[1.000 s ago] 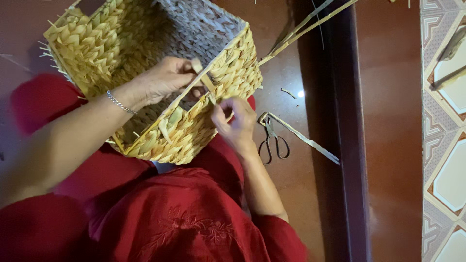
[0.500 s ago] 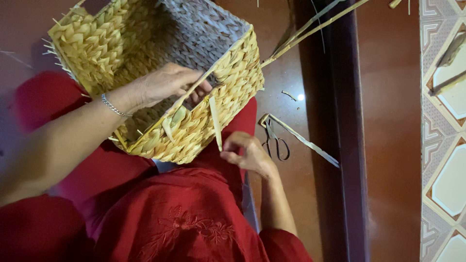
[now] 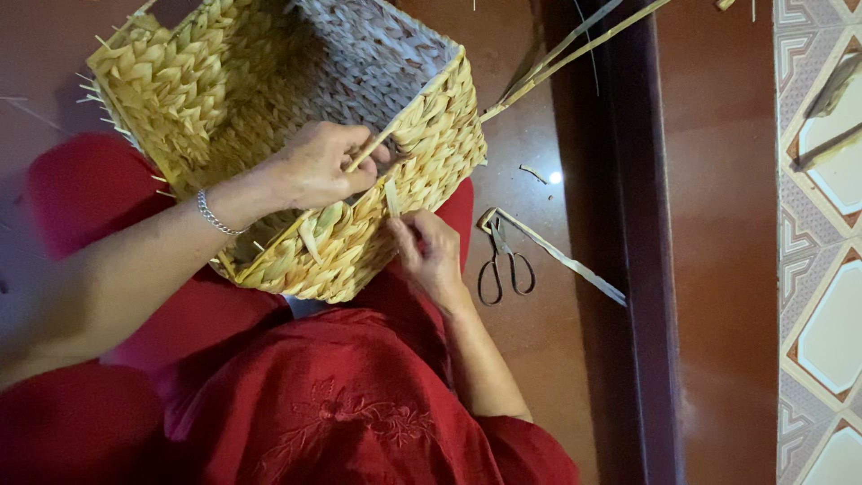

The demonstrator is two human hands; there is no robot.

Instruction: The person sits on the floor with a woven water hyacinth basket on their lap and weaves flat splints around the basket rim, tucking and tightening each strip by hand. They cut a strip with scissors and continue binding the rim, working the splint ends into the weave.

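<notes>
A square woven straw basket (image 3: 224, 81) rests on my lap, its opening turned toward me. My left hand (image 3: 314, 166) grips the basket's near rim and pinches a thin wooden rim stick against it. A silver bracelet (image 3: 215, 216) circles that wrist. My right hand (image 3: 429, 256) is against the outside of the basket wall, its fingers closed on a loose pale straw strand (image 3: 392, 196) that sticks out of the weave just below the rim.
Dark metal scissors (image 3: 503, 265) lie on the brown floor to the right of my knee, beside a long flat straw strip (image 3: 561, 256). More long strips (image 3: 575, 40) stick out past the basket's far corner. A dark wooden ledge (image 3: 628, 269) and patterned tiles (image 3: 822, 269) run along the right.
My right hand pulled the strand down and away from the basket, then came back up to the wall below the rim. My left hand stayed on the rim.
</notes>
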